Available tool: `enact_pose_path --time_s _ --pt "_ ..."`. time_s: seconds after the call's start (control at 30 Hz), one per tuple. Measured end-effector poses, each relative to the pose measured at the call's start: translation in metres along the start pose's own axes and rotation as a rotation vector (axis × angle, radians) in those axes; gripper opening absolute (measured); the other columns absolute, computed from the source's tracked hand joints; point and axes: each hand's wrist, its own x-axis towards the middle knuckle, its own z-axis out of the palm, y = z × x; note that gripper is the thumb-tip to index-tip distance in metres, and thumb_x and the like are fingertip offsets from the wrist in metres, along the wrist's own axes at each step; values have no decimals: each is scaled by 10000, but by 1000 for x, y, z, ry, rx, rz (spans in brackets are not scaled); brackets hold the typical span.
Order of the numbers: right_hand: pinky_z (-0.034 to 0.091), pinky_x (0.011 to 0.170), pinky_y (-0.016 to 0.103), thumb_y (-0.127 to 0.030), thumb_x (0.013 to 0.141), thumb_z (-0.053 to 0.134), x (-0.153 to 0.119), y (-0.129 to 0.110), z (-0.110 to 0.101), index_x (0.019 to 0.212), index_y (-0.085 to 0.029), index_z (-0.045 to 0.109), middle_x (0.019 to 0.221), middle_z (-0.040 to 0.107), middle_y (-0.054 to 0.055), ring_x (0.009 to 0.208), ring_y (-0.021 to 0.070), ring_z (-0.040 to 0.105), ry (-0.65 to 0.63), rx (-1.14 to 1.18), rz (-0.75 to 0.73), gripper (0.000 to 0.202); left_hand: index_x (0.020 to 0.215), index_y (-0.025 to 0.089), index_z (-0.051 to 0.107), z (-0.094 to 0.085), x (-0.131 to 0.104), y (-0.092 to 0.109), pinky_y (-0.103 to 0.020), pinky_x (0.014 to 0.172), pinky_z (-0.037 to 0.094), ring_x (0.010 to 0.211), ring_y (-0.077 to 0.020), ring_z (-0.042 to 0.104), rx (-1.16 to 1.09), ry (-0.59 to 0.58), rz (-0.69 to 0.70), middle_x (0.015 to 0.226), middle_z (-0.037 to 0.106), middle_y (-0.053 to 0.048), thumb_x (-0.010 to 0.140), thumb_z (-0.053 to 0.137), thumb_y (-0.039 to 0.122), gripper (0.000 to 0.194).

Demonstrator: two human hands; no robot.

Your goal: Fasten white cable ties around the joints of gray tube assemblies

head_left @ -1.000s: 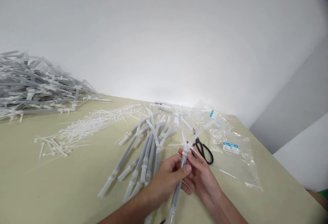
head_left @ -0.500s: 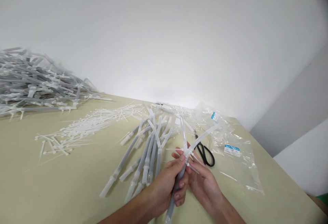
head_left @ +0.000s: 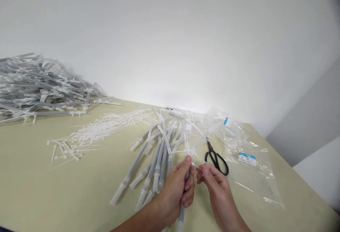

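- Behind everything, a plain pale wall (head_left: 170, 40) rises from the far edge of the bench.
- The pale yellow-green bench (head_left: 79, 196) carries all the loose pieces.
- A big pile of tubes (head_left: 50, 86), grey and whitish, lies at the far left.
- A smaller group of tubes (head_left: 136, 164), several of them forked, lies left of the hands, some overlapping.
- A heap of cable ties (head_left: 101, 127), white and thin, is spread between that group and the pile.
- Two clear bags (head_left: 257, 182) with blue-and-white labels lie flat on the right.
- The forked tube (head_left: 181, 215) is in the left hand, over the bench's near side, its two clear branches spreading away from the person.
- The left hand (head_left: 174, 189) has its fingers wrapped round the grey stem, thumb just below the fork.
- The right hand (head_left: 216, 186) pinches a thin white tie between its fingers, beside the stem.
- Black-handled scissors (head_left: 216, 160) lie just beyond the right hand.
- The white tie (head_left: 196, 166) runs from the stem to the right fingertips.
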Motion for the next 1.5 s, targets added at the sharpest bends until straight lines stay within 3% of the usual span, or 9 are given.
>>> enact_pose_path --time_s 0.27,0.47,0.67,0.73,0.87,0.97,1.07,1.3,1.5 --pt "327 539 259 -387 716 718 3 0 -1 714 -189 698 558 492 -19 554 125 394 105 51 111 199 615 198 410 0 1 -2 -188 293 161 266 -44 175 -45 -26 -63 378 271 98 815 370 662 507" --pt "264 453 242 -380 658 759 7 0 -1 606 -163 665 475 412 -46 463 92 309 118 188 263 241 920 245 500 -4 4 -4 -188 288 186 268 -61 175 -89 -67 -1 418 330 105 862 398 555 331" --pt "235 454 238 -389 674 741 -5 -5 5 643 -154 672 479 379 -63 477 83 267 242 -39 60 247 908 216 517 -1 12 -16 -178 291 179 301 -55 177 64 178 165 420 297 108 815 508 538 335" --pt "243 464 242 -388 693 726 -8 -7 6 637 -155 667 486 388 -58 488 87 281 235 -112 -8 247 889 212 519 0 13 -18 -177 296 186 310 -54 185 76 198 191 425 301 108 795 543 535 338" --pt "207 448 238 -385 693 725 -4 -4 3 639 -157 653 481 329 -70 481 79 241 233 -67 37 244 764 208 513 -2 12 -15 -192 304 170 285 -56 166 -46 88 105 397 304 103 811 500 553 348" --pt "155 427 236 -391 678 735 4 2 0 684 -153 662 469 297 -82 468 72 189 247 27 138 249 487 191 356 -7 12 -11 -204 319 141 268 -51 143 -120 -68 -79 324 212 83 838 361 625 558" --pt "147 421 235 -381 671 743 10 8 -2 686 -145 667 457 300 -85 462 70 181 251 64 186 249 407 197 246 -11 14 -10 -210 335 112 261 -47 128 -151 -177 -167 288 139 73 849 263 655 637" --pt "177 410 220 -366 694 743 11 9 -5 662 -147 656 452 293 -88 444 62 197 185 115 212 238 393 199 282 -13 16 -9 -216 335 120 249 -55 133 -136 -203 -164 269 161 65 859 219 645 648" --pt "154 385 208 -369 775 676 6 2 -1 894 -149 681 444 288 -98 411 54 171 -30 323 271 250 429 197 322 -9 8 -7 -217 341 158 280 -57 148 -79 -173 -70 321 187 73 865 280 601 596"
